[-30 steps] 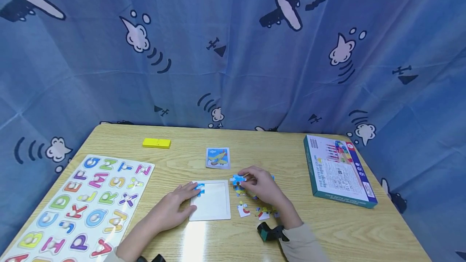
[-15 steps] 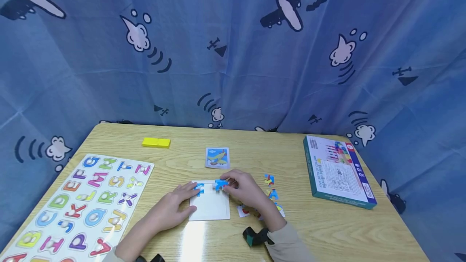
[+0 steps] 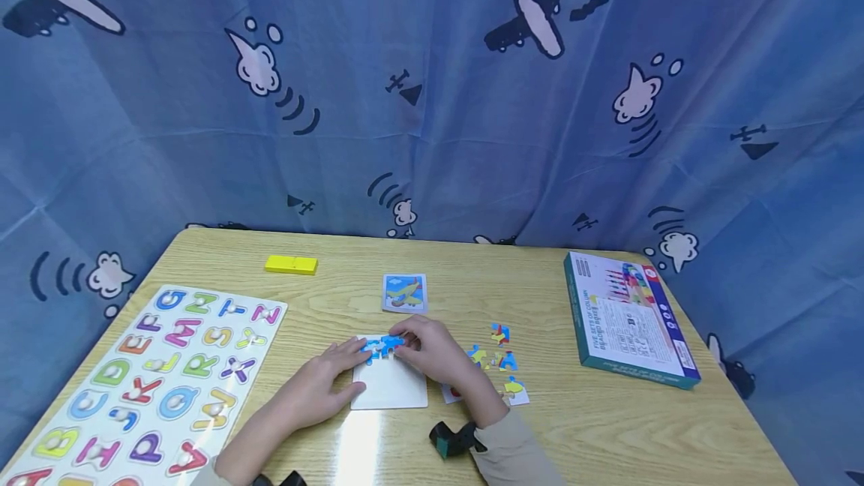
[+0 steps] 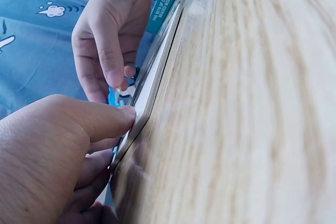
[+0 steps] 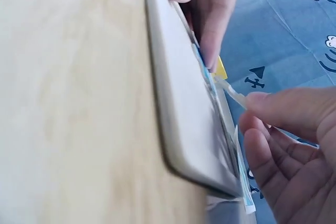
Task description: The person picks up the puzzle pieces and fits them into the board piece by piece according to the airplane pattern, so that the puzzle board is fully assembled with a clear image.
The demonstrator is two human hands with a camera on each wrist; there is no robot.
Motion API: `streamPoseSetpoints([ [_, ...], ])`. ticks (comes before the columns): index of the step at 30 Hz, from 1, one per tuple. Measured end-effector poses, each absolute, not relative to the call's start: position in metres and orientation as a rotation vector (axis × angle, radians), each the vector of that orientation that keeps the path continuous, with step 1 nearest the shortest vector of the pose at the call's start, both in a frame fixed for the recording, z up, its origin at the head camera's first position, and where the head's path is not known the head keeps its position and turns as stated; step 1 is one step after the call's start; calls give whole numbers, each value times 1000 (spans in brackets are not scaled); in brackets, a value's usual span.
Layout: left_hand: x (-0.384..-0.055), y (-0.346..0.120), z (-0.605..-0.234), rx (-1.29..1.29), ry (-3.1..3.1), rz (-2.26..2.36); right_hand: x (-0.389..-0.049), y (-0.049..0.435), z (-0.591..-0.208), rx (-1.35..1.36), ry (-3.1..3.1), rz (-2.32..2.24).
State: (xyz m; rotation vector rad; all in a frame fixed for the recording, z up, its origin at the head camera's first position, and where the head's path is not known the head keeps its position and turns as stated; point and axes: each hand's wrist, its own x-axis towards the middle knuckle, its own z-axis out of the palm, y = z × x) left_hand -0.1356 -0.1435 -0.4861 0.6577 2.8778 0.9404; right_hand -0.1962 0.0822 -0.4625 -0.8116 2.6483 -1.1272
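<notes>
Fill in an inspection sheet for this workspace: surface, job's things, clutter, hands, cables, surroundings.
Surface: wood-grain table.
Job's things: white tray, blue puzzle section at its far left; loose pieces to its right; airplane picture card beyond.
Clutter: letter board left, yellow box far left, beaded-boxes package right.
Hands: left hand touches the tray's left side; right hand pinches a blue piece.
Cables: nothing seen.
Surroundings: blue airplane-print curtain behind.

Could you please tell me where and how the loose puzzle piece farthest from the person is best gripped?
I'd pinch that puzzle piece by opposite edges, coming from above and the right: it lies flat, apart from the other loose pieces, with bare table there.
</notes>
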Motion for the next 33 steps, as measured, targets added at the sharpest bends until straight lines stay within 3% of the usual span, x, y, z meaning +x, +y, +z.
streamPoseSetpoints([
  [33, -136, -144, -488, 703, 2894, 932, -190, 76, -466, -917, 2819, -844],
])
